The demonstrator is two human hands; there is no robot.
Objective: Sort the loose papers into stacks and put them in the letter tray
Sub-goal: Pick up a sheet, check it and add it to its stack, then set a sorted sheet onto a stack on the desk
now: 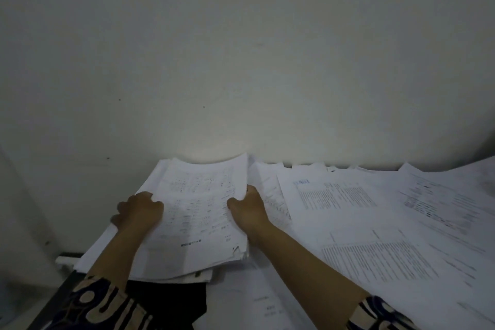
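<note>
Head view. A thick stack of papers (192,211) lies at the left end of the work surface, its far edge close to the plain pale wall (241,61). The top sheet carries printed lines, too blurred to read.

Left hand (140,211) sits on the stack's left edge, fingers curled around that edge and gripping it. Right hand (247,209) grasps the stack's right edge, thumb on top of the sheet, fingers tucked under (fingertips hidden by the paper). Both forearms reach in from the bottom of the frame; patterned dark-and-cream sleeves (101,303) show at the elbows.

Right of the stack, loose sheets (361,222) spread out, overlapping one another, several with dense printed text; they run on to the right frame edge. More paper lies just nearer than the stack, partly under the right forearm.

Below the stack's near edge something dark (166,300) shows (cannot tell what). A white bar (68,259) juts out left of the stack's near-left corner.

No letter tray can be made out.
</note>
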